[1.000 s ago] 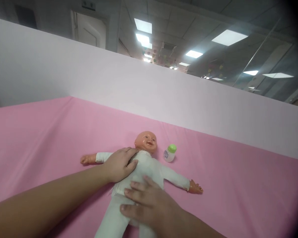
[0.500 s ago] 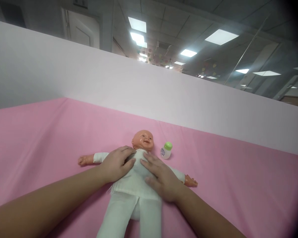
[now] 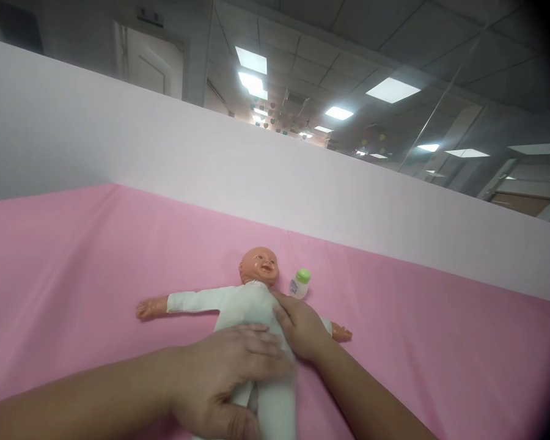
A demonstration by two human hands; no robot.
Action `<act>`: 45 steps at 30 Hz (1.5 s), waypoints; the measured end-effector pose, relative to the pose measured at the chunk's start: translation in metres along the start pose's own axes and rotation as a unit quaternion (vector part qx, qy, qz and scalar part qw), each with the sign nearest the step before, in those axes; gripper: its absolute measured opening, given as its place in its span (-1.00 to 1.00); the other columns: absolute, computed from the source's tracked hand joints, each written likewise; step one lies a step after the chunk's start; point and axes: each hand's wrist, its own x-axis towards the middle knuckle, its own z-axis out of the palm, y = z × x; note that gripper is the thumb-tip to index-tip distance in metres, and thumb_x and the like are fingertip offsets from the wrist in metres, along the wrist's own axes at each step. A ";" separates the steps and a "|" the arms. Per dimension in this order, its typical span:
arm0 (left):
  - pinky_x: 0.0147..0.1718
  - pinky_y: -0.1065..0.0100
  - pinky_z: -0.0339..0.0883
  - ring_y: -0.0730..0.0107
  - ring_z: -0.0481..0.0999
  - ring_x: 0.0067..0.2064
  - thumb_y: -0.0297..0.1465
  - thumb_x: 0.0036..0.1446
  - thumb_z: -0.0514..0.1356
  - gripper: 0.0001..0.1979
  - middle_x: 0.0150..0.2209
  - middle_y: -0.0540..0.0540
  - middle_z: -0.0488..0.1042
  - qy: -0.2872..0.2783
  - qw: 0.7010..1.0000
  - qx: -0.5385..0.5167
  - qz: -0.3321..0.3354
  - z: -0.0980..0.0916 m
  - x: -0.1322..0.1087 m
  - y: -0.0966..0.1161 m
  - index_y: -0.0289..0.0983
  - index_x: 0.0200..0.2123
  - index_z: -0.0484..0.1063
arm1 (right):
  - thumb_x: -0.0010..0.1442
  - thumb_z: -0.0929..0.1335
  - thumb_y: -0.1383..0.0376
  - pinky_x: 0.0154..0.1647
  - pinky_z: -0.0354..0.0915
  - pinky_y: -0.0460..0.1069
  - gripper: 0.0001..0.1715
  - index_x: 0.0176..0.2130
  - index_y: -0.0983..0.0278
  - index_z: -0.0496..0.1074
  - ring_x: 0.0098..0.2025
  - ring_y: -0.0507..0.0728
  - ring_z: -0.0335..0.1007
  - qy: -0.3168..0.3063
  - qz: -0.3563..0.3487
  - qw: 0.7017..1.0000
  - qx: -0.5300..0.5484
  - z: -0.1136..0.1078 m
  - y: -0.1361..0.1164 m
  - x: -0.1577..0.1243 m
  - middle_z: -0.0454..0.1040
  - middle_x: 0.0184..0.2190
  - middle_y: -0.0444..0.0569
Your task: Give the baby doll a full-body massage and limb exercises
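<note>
A baby doll (image 3: 252,304) with a cloth body and hard plastic head and hands lies on its back, arms spread wide. My left hand (image 3: 231,373) is over the doll's belly and hips, its fingers stretched out and slightly blurred; whether it touches the cloth I cannot tell. On the doll's upper chest and shoulder, at the right, rests my right hand (image 3: 302,324) with its fingers extended. A small bottle with a green cap (image 3: 299,283) stands beside the doll's head, just beyond my right hand. The lower legs are partly hidden by my left hand and the frame edge.
A pink sheet (image 3: 417,342) covers the surface under the doll, with some creases. Behind it runs a low white wall (image 3: 211,165). Beyond the wall are a door (image 3: 149,64) and lit ceiling panels.
My left hand has slid from the doll's chest down to its belly and hips. My right hand has moved a little up toward the shoulder. The view has shifted slightly.
</note>
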 end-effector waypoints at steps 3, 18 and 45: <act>0.45 -0.18 -0.24 -0.17 0.22 0.42 0.06 0.27 0.20 -0.28 0.41 -0.14 0.27 -0.057 0.998 -0.011 -0.017 -0.004 0.000 -0.007 0.03 0.43 0.21 | 0.52 0.16 0.09 0.11 0.43 0.14 -0.47 0.37 0.04 0.29 0.12 0.22 0.53 -0.018 0.018 0.999 0.040 -0.001 0.000 0.000 0.55 0.16 -0.05; 0.44 -0.12 -0.08 -0.12 -0.09 0.51 0.04 0.34 0.14 -0.27 0.52 -0.02 -0.17 -0.026 0.981 0.099 -0.165 -0.017 -0.019 -0.076 0.09 0.48 0.03 | 0.47 0.21 0.17 0.26 0.34 0.20 -0.52 0.30 0.09 0.38 0.19 0.23 0.45 -0.002 0.027 0.995 0.093 0.005 0.003 -0.001 0.52 0.18 -0.01; 0.16 0.20 0.36 0.15 0.54 0.16 -0.16 0.45 -0.02 -0.52 0.17 -0.05 0.56 0.098 0.944 0.122 -0.289 -0.017 -0.010 -0.089 -0.10 0.31 0.41 | 0.21 0.39 -0.26 0.48 -0.57 0.43 0.04 0.47 0.01 0.07 0.56 0.41 -0.41 -0.235 -0.199 0.950 0.048 -0.017 -0.059 -0.028 -0.15 0.54 -0.03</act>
